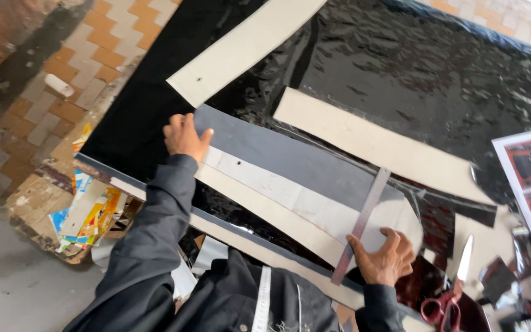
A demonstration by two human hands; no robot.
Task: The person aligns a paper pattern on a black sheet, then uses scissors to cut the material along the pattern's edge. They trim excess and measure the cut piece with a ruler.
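Left hand [184,136] lies flat, fingers spread, pinning the far end of the grey strip [290,161] on the bench [437,80]. Right hand [387,257] presses open-palmed on the steel ruler [364,222], laid across the pale pattern pieces [290,206]; nothing is gripped. Step appears to be aligning and measuring; next move likely needs both pieces held steady, with the scissors [448,294] lying near the right hand.

view: head camera, single | position: worn on the person's head, above the counter [155,98] | facing: steeply down, tilted, counter edge runs diagonally | range: close, arm's reach | floor at upper left of frame | shared: no second view
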